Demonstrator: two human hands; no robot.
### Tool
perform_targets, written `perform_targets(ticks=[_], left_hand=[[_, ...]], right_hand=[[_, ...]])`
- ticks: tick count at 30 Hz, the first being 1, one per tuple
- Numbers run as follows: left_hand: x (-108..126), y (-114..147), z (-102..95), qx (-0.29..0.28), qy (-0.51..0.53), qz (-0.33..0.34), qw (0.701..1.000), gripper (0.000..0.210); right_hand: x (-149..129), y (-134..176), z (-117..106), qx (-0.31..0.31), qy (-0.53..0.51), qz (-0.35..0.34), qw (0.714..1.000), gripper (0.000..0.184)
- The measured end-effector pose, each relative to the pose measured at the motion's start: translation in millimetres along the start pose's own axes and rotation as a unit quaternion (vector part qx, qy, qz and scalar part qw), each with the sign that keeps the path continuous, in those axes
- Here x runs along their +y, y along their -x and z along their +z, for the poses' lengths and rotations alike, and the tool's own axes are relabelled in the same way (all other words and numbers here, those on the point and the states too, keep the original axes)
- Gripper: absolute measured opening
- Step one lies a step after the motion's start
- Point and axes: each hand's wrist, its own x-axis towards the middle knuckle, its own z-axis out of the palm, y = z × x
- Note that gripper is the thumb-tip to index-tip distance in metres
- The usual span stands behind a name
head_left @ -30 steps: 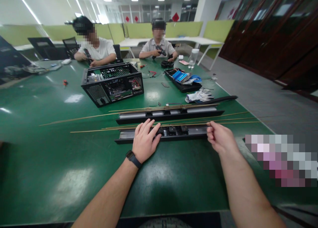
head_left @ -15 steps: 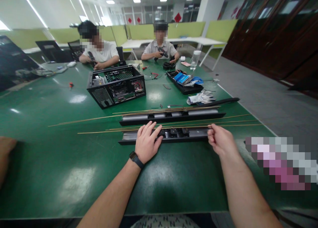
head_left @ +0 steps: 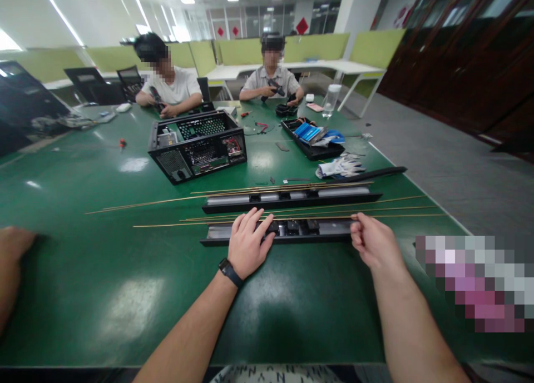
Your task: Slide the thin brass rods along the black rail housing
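My left hand (head_left: pixel 252 241) lies with its fingers spread over the near black channel (head_left: pixel 334 230), across several thin brass-coloured rods (head_left: pixel 189 221). Small black blocks (head_left: pixel 292 226) sit inside this channel, just right of my fingers. At the channel's right end, my right hand (head_left: pixel 373 238) is closed in a pinch on a thin brass-coloured rod (head_left: pixel 413 215), which runs out past the hand; the exact grip is partly hidden. Behind lies a second black channel (head_left: pixel 346 194) of the same kind, with more rods (head_left: pixel 150 201) along it.
An open black computer case (head_left: pixel 198 147) stands beyond the channels. Right of it are a black tray (head_left: pixel 312 144) with blue items, white gloves (head_left: pixel 342 166) and a clear bottle (head_left: pixel 331 99). Two people sit opposite. Another person's hand (head_left: pixel 16 249) rests at the left edge.
The view has shifted slightly. Both my hands stay almost in place on the near channel and rods. The other person's hand at the left edge reaches a little farther in.
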Motion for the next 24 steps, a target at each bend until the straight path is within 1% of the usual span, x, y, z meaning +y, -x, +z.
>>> perform_targets(ticks=[10,20,24], left_hand=[[0.1,0.2,-0.3,0.0,0.008,-0.002,1.0,0.049],[0.7,0.0,-1.2,-0.009,0.003,-0.005,1.0,0.046],[1.4,-0.5,-1.8,-0.007,0.0,-0.005,1.0,0.046]], right_hand=[[-1.2,1.7,-0.5,-0.003,-0.004,-0.001,1.0,0.019],[-1.8,1.5,0.5,-0.003,-0.001,-0.002,1.0,0.01],[-2.9,2.4,1.3,-0.002,0.001,-0.002,1.0,0.012]])
